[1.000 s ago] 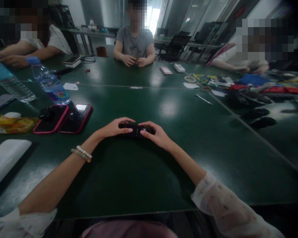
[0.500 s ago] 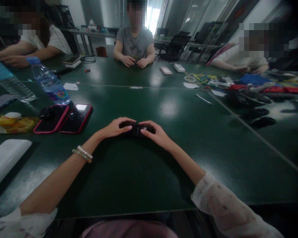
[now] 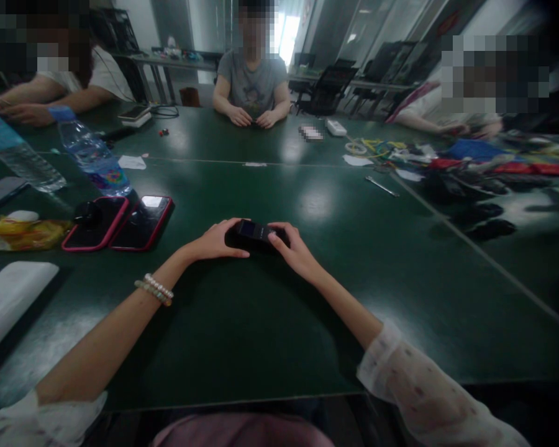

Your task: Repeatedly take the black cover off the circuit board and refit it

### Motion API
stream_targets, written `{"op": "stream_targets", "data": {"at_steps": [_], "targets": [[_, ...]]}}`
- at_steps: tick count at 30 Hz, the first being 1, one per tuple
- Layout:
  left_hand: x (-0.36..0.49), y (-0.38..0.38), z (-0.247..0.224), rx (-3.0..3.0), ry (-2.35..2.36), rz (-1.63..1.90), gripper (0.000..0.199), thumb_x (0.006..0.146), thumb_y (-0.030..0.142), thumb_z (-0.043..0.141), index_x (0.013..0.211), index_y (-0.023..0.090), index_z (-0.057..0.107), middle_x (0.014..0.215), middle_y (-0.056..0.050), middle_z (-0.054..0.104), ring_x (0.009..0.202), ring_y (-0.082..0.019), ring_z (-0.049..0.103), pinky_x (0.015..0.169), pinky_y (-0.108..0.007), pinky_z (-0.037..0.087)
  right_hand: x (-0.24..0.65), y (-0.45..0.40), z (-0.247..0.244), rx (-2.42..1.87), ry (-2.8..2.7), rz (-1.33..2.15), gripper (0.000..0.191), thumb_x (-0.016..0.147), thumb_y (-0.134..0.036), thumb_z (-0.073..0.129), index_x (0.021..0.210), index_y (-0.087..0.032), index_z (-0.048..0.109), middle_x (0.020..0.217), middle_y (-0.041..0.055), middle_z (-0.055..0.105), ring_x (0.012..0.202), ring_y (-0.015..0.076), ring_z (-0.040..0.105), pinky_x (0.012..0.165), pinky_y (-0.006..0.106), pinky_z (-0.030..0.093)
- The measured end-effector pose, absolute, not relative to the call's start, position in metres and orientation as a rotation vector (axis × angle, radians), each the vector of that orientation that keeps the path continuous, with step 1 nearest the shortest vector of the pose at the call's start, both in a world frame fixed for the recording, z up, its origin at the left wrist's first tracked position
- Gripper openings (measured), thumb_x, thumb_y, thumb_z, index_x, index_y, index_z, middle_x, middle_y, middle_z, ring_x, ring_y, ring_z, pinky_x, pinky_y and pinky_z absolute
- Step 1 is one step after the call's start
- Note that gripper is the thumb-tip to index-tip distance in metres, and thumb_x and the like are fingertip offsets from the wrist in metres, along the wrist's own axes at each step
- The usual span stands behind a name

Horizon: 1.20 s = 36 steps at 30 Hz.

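Note:
A small black handheld device with a dark screen (image 3: 248, 228) and a row of tiny white marks lies between my hands, just above or on the green table. My left hand (image 3: 217, 241) curls round its left end, with the thumb along the near side below the screen. On the other end, my right hand (image 3: 294, 249) has its thumb on the top face and its fingers behind. The fingers on the far side are partly hidden. Left of my hands lie two pink-edged phones (image 3: 144, 223), one with a black round object (image 3: 87, 214) on it.
Two plastic bottles (image 3: 93, 155) stand left, behind a yellow packet (image 3: 25, 234). A white box-like object (image 3: 16, 298) is at the near left. A wrench (image 3: 382, 186) lies right of centre, before piled cables and tools (image 3: 484, 161). Several people sit round the table (image 3: 261, 335).
My left thumb has slid off the top face to the near side, uncovering the screen. The device has turned slightly, its left end now farther back. My right hand has shifted only slightly.

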<state>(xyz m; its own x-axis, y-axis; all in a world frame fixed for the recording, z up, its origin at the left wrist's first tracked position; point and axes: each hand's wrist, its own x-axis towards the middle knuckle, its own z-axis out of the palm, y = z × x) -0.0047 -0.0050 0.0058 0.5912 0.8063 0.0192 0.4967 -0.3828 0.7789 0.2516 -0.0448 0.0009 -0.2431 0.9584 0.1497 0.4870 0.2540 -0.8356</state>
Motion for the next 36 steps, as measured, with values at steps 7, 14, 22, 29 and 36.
{"op": "stream_targets", "data": {"at_steps": [7,14,22,29,36], "targets": [[-0.005,-0.005,0.005,2.048,1.016,0.55,0.081,0.076,0.047,0.077,0.146,0.027,0.042,0.145,-0.013,0.052,0.13,-0.036,0.051,0.109,-0.058,0.036,0.248,-0.049,-0.006,-1.239,-1.96,0.699,0.053,0.084,-0.041,0.071,0.129,-0.025,0.05,0.129,0.0125,0.055,0.121,0.0314,0.052,0.104,0.055,0.045],[-0.005,-0.002,0.0,2.029,1.029,0.569,0.078,0.076,0.048,0.078,0.142,0.024,0.046,0.14,-0.013,0.056,0.127,-0.034,0.054,0.11,-0.055,0.037,0.253,-0.044,0.006,-1.176,-1.667,0.796,0.05,0.08,-0.046,0.075,0.119,-0.026,0.05,0.115,0.0079,0.064,0.107,0.027,0.063,0.097,0.046,0.051],[-0.007,-0.001,-0.003,2.053,1.016,0.552,0.074,0.081,0.047,0.073,0.147,0.03,0.043,0.145,-0.01,0.052,0.131,-0.033,0.051,0.109,-0.053,0.037,0.275,-0.031,0.007,-1.377,-1.535,0.484,0.055,0.078,-0.05,0.074,0.119,-0.023,0.05,0.115,0.0119,0.064,0.107,0.0306,0.062,0.096,0.05,0.05],[-0.006,-0.003,0.0,2.065,1.015,0.549,0.073,0.081,0.048,0.073,0.145,0.029,0.045,0.142,-0.01,0.054,0.13,-0.033,0.052,0.109,-0.053,0.037,0.277,-0.021,-0.019,-1.455,-1.75,0.384,0.052,0.081,-0.046,0.07,0.123,-0.02,0.053,0.118,0.0157,0.061,0.111,0.0354,0.058,0.095,0.057,0.049],[-0.006,-0.002,0.0,2.054,0.997,0.557,0.074,0.081,0.047,0.074,0.145,0.026,0.046,0.14,-0.011,0.054,0.128,-0.032,0.053,0.108,-0.051,0.04,0.278,-0.024,-0.014,-1.464,-1.725,0.315,0.055,0.092,-0.056,0.055,0.134,-0.021,0.047,0.116,0.0152,0.058,0.113,0.0341,0.054,0.099,0.055,0.046]]}}
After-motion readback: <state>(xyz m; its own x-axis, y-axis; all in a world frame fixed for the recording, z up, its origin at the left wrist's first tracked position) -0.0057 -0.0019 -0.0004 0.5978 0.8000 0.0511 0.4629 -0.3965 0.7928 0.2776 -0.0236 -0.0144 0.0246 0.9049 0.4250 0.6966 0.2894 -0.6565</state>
